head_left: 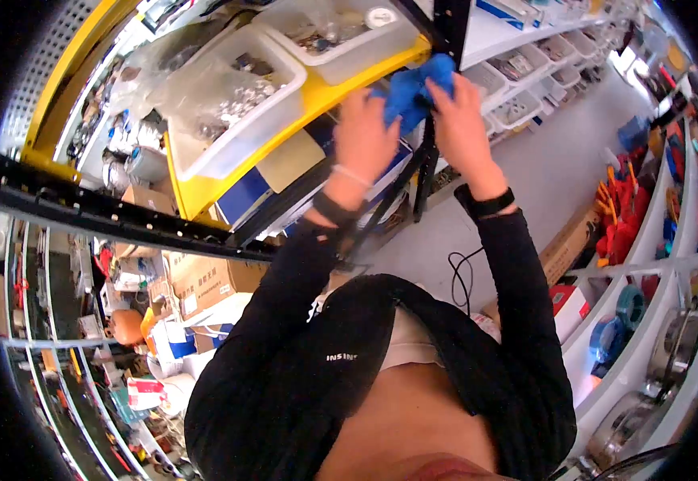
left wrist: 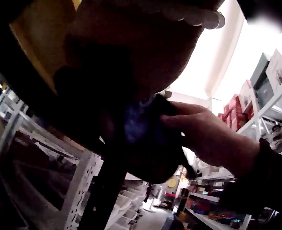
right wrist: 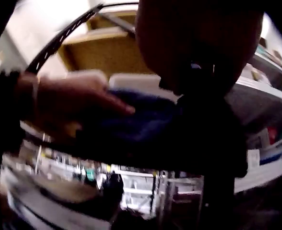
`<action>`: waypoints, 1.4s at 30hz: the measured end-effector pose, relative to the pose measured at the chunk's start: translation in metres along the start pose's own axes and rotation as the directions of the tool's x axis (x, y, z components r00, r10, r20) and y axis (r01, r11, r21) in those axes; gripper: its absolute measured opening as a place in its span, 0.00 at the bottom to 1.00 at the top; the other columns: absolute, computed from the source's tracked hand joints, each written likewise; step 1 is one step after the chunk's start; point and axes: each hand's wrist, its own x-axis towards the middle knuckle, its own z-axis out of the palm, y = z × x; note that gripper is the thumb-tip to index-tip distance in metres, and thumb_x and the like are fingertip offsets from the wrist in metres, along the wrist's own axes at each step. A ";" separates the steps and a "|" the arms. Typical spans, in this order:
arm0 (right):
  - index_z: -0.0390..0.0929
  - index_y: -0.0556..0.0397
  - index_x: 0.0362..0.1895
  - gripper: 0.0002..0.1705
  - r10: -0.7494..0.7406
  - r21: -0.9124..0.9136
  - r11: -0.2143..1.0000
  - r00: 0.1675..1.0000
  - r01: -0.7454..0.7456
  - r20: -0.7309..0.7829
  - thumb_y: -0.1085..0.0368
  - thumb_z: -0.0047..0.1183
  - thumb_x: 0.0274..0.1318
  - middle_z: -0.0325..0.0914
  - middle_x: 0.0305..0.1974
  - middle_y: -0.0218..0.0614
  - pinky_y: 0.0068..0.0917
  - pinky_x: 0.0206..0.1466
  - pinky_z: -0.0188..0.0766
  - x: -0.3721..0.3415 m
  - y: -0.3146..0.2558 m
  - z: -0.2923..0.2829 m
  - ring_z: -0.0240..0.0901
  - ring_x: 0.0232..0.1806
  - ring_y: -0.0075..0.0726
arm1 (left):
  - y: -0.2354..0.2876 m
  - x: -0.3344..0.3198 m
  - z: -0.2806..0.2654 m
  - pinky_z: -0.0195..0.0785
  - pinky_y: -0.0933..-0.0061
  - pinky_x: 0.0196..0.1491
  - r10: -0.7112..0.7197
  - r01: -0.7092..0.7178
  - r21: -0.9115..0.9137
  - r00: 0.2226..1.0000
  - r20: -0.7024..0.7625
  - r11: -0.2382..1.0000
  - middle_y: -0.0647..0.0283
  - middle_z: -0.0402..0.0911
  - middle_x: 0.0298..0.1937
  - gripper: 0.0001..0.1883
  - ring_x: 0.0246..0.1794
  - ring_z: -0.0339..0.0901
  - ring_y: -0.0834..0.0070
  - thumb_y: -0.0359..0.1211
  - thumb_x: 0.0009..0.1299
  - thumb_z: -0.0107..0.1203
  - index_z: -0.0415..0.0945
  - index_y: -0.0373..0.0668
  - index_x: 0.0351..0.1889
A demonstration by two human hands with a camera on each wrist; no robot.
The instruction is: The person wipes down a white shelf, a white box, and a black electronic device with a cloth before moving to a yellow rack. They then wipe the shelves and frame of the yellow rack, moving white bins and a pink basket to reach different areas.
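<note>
A crumpled blue cloth (head_left: 410,94) is stretched between the two hands at the black shelf post, beside the yellow shelf edge. The left hand (head_left: 365,138) grips its left part, with the thumb over the cloth in the right wrist view (right wrist: 141,115). On the other side the right hand (head_left: 463,128) pinches the cloth between thumb and fingers. In the left wrist view the cloth (left wrist: 137,125) is dark, and the right hand (left wrist: 213,136) holds its edge. Some fingertips are hidden by cloth and shadow.
Clear bins (head_left: 232,112) of small parts and plastic bags stand on the yellow shelf (head_left: 317,100). Black shelf beams (head_left: 124,208) run below. White shelves with bins are at the upper right, and a cardboard box (head_left: 204,280) is at the lower left. A black cable (head_left: 463,276) lies on the floor.
</note>
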 end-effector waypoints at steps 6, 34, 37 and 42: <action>0.75 0.65 0.47 0.19 0.054 -0.392 0.920 0.987 0.009 0.150 0.66 0.49 0.51 0.67 0.57 0.56 0.32 0.40 0.77 0.000 -0.006 0.071 0.63 0.59 0.52 | 0.008 -0.013 0.026 0.71 0.52 0.49 0.015 -0.023 0.050 0.987 0.160 0.998 0.47 0.68 0.62 0.35 0.57 0.72 0.54 0.34 0.59 0.59 0.60 0.38 0.65; 0.77 0.53 0.49 0.21 0.155 0.029 0.980 0.855 -0.195 0.496 0.53 0.48 0.56 0.79 0.24 0.52 0.52 0.31 0.76 -0.013 -0.125 0.059 0.78 0.27 0.60 | -0.061 -0.119 -0.092 0.71 0.57 0.50 -0.155 0.101 0.417 0.983 0.098 0.903 0.55 0.77 0.54 0.23 0.47 0.79 0.60 0.30 0.61 0.53 0.73 0.53 0.57; 0.76 0.52 0.43 0.17 -0.044 0.307 0.943 0.866 -0.128 0.498 0.54 0.50 0.55 0.78 0.24 0.51 0.51 0.30 0.74 -0.020 -0.178 0.062 0.78 0.26 0.58 | -0.061 -0.152 -0.135 0.60 0.54 0.63 -0.271 0.150 0.693 0.960 0.068 0.705 0.57 0.75 0.57 0.23 0.58 0.72 0.62 0.31 0.62 0.53 0.73 0.51 0.57; 0.78 0.46 0.43 0.15 -0.386 0.602 0.794 0.834 0.082 0.395 0.60 0.51 0.51 0.77 0.30 0.40 0.45 0.35 0.70 -0.022 -0.234 0.066 0.77 0.34 0.49 | -0.056 -0.180 -0.174 0.62 0.55 0.61 -0.345 0.051 0.824 0.921 0.179 0.564 0.60 0.73 0.57 0.17 0.61 0.66 0.56 0.30 0.62 0.50 0.76 0.45 0.50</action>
